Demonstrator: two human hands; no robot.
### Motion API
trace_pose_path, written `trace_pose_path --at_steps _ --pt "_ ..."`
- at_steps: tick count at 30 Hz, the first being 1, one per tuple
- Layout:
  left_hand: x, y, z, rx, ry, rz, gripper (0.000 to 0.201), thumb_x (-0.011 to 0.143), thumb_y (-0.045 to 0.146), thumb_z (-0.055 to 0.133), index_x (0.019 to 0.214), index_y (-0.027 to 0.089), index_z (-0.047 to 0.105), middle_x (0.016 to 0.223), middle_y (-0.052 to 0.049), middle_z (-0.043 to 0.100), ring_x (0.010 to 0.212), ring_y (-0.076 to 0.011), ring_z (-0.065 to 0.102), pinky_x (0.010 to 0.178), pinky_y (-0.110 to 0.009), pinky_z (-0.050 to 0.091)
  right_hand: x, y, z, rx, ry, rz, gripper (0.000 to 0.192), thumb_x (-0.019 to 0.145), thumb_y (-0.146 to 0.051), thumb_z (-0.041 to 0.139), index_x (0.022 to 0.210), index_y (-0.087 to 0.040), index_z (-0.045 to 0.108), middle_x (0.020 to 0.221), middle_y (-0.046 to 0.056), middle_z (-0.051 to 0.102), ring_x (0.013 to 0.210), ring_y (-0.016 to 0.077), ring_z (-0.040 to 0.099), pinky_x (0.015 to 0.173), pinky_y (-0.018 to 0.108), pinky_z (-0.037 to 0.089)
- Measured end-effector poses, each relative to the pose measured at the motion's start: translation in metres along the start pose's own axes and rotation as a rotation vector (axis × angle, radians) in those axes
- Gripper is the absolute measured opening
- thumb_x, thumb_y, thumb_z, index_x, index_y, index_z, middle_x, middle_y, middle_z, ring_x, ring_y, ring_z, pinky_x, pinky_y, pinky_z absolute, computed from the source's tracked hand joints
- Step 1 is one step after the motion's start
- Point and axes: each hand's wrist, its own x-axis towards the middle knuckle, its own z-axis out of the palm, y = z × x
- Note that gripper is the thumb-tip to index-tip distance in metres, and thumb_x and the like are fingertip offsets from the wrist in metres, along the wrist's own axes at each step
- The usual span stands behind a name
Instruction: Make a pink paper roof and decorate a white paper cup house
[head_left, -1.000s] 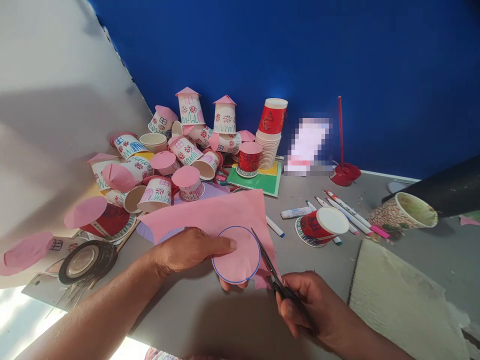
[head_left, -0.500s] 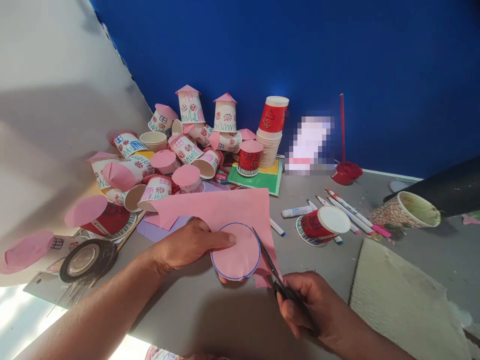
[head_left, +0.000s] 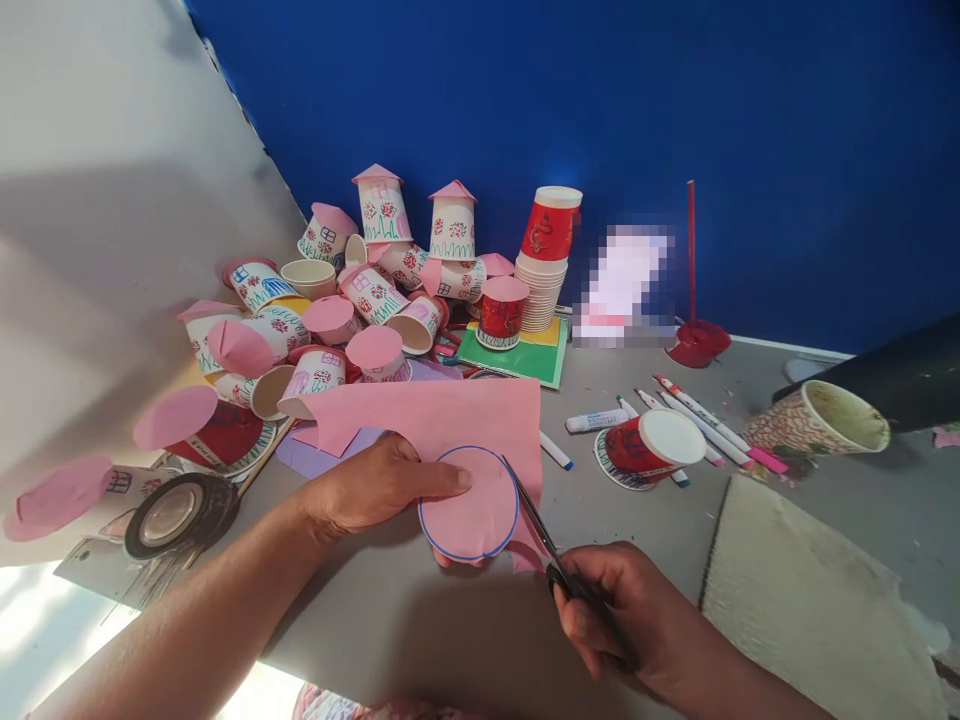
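Observation:
My left hand (head_left: 375,488) grips a sheet of pink paper (head_left: 442,415) with thumb on top and fingers below, right beside a circle (head_left: 469,503) outlined in blue on it. My right hand (head_left: 615,612) holds black-handled scissors (head_left: 536,523). The blades lie along the circle's right edge, where the paper is cut. The circle's lower rim hangs free of the sheet.
A heap of paper cups with pink paper roofs (head_left: 352,300) fills the far left. A stack of red cups (head_left: 546,262), a roll of black tape (head_left: 176,512), markers (head_left: 697,420), a tipped red cup (head_left: 649,450) and a patterned cup (head_left: 821,425) lie around. A cream cloth (head_left: 810,600) covers the right.
The pink sheet has turned a little in my left hand, and the scissors have worked slightly further up the circle's right edge.

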Motion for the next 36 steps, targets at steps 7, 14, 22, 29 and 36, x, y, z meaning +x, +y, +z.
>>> trace_pose_path --at_steps 7,14,22,29,36 --pt "0.000 -0.001 0.000 -0.116 -0.232 -0.068 0.038 0.082 0.048 0.075 0.070 0.012 0.082 0.061 -0.012 0.076 0.065 -0.0296 0.074 0.069 -0.042 0.061 0.000 -0.005 0.002 -0.027 -0.007 0.008 0.068 0.051 -0.081 0.081 0.057 -0.020 0.054 0.049 -0.003 0.051 0.045 0.0074 0.039 0.048 0.025 0.027" --pt "0.001 -0.001 0.003 -0.176 -0.255 -0.060 0.034 0.080 0.043 0.077 0.070 0.011 0.080 0.060 -0.012 0.077 0.055 -0.0261 0.073 0.061 -0.038 0.062 0.000 -0.001 -0.001 -0.088 -0.013 -0.002 0.064 0.058 -0.079 0.079 0.059 -0.020 0.054 0.051 -0.002 0.052 0.048 0.0094 0.042 0.049 0.025 0.029" --pt "0.001 -0.001 0.001 -0.170 -0.231 -0.065 0.032 0.078 0.041 0.078 0.069 0.009 0.080 0.060 -0.013 0.077 0.051 -0.0245 0.072 0.056 -0.036 0.062 -0.002 0.000 -0.003 -0.082 -0.039 -0.017 0.060 0.061 -0.075 0.079 0.058 -0.020 0.053 0.049 -0.004 0.050 0.046 0.0076 0.038 0.048 0.025 0.028" --pt "0.003 -0.013 -0.004 -0.147 -0.167 -0.056 0.031 0.072 0.036 0.084 0.086 0.010 0.081 0.076 -0.013 0.080 0.078 -0.0303 0.078 0.071 -0.038 0.064 0.002 0.015 -0.008 -0.031 -0.063 0.003 0.035 0.071 -0.045 0.079 0.063 -0.019 0.057 0.053 -0.006 0.052 0.048 0.0076 0.043 0.050 0.023 0.032" --pt "0.006 -0.017 -0.007 -0.157 -0.206 -0.006 0.031 0.073 0.030 0.082 0.095 0.008 0.080 0.077 -0.013 0.080 0.076 -0.0281 0.079 0.068 -0.034 0.064 0.000 0.014 -0.008 -0.049 -0.070 -0.006 0.041 0.071 -0.052 0.079 0.062 -0.019 0.056 0.054 -0.006 0.049 0.048 0.0074 0.042 0.050 0.022 0.032"
